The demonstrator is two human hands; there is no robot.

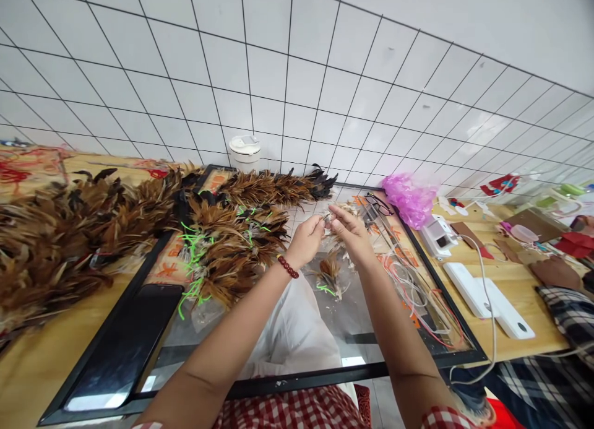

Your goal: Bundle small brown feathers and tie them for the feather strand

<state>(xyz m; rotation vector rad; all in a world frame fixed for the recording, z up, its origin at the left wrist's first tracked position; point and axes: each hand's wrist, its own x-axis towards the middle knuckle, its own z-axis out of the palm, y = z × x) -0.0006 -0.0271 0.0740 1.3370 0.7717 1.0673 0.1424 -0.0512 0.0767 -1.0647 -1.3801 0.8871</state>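
My left hand [307, 238] and my right hand [351, 229] meet above a glass-topped table [297, 373], fingertips pinched together on a small pale feather piece [327, 218]. A red bead bracelet [288, 267] circles my left wrist. Just below the hands a small brown feather tuft with a green tie [330, 274] lies on the glass. Bundles of brown feathers tied with green cord [232, 246] lie left of my hands.
A large heap of brown feathers [60, 231] covers the wooden table at left. A white cup [244, 151] stands by the tiled wall. A pink plastic bag [409, 199], black glasses [378, 203], white power banks [487, 299] and another person's checked sleeve [570, 317] are at right.
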